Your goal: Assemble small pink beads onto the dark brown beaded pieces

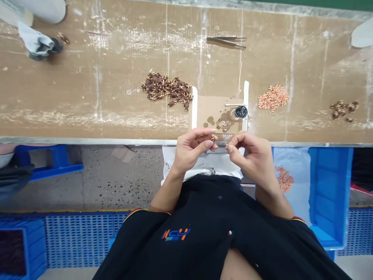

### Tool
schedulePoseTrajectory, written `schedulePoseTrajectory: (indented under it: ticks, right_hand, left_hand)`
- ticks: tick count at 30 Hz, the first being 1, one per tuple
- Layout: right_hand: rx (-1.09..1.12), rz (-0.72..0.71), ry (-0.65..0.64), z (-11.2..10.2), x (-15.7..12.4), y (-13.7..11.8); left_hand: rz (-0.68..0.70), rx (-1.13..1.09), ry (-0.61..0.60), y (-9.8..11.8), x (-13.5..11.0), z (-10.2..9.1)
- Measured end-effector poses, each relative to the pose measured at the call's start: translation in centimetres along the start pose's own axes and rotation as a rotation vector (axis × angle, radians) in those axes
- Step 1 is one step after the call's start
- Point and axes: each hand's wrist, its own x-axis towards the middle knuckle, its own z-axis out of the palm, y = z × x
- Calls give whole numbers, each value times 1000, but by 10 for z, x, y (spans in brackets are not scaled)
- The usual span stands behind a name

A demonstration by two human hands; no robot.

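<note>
1. Dark brown heap (167, 88): loose small pieces with pale tips, lying on the bench (87, 97) just left of the card pad and apart from both hands.
2. Left hand (192, 149): held over the bench's near edge, fingers curled in narrow, thumb and forefinger pinching the small brown part (213, 137).
3. Small brown part: held at the fingertips, clear of the bench, just in front of the card pad. Judged very light, stiff and easy to drop. It is best gripped by its body between two fingertips, sparing any thin ends, which may bend.
4. Card pad (210, 107): brown-stained, with a small round pot (241, 112) at its right edge.
5. Tweezers (226, 42): on the far side of the bench, untouched.
6. Right hand (247, 155): fingertips drawn into a tight pinch facing the left hand, near it but apart. Whether the pinch holds anything is too small to tell.
7. Pinkish heap (274, 97): loose grains to the right of the pad.
</note>
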Motion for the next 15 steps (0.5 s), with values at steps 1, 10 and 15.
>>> schedulePoseTrajectory:
  ticks: [1,10,15]
  right_hand:
    - [17,3,2,6,-1,-2]
    - [29,10,1,17,4,-13]
    - [16,16,-2,18,2,-13]
  left_hand:
    - [7,6,-9,1,-2,2]
    - [65,112,35,5,-6,8]
    - [71,171,40,6,-8,9]
